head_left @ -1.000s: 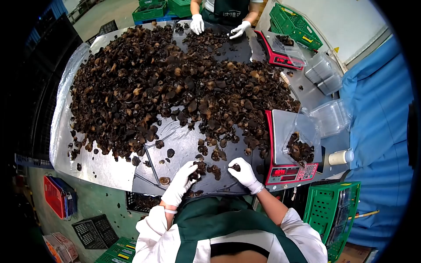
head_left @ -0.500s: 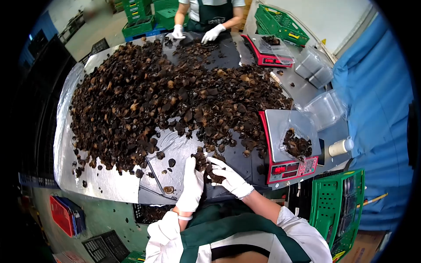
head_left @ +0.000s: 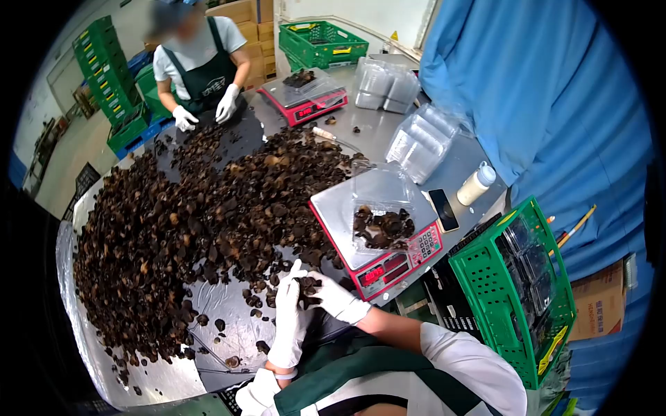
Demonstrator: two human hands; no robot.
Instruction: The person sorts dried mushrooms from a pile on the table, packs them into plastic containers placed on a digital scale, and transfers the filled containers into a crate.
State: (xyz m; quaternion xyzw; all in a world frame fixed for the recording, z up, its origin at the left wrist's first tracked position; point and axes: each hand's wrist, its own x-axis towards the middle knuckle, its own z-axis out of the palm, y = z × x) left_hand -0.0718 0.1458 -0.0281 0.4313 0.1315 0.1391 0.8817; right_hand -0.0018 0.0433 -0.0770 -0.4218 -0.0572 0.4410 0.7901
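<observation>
My left hand (head_left: 288, 315), in a white glove, is upright at the near edge of the pile with its fingers close together. Facing it, my right hand (head_left: 336, 297), also gloved, has its fingers curled. A small clump of dark wood ear mushrooms (head_left: 306, 294) is held between the two hands, partly covered by the fingers. Beyond them spreads a large heap of wood ear mushrooms (head_left: 201, 215). To the right of my hands stands a red-framed digital scale (head_left: 333, 211), carrying an open clear plastic box (head_left: 361, 187) with some mushrooms inside.
Across the metal table (head_left: 128, 392), a co-worker (head_left: 208, 76) in white gloves stands beside a second scale (head_left: 305, 104). Stacked clear boxes (head_left: 424, 142), a phone (head_left: 444, 210) and a bottle (head_left: 476, 184) lie at the right. A green crate (head_left: 513, 291) holding packed boxes stands beside me.
The view has swung to the right, bringing the scale, box and green crate further in. My hands stay close together with mushrooms between them. The co-worker's hands have moved slightly.
</observation>
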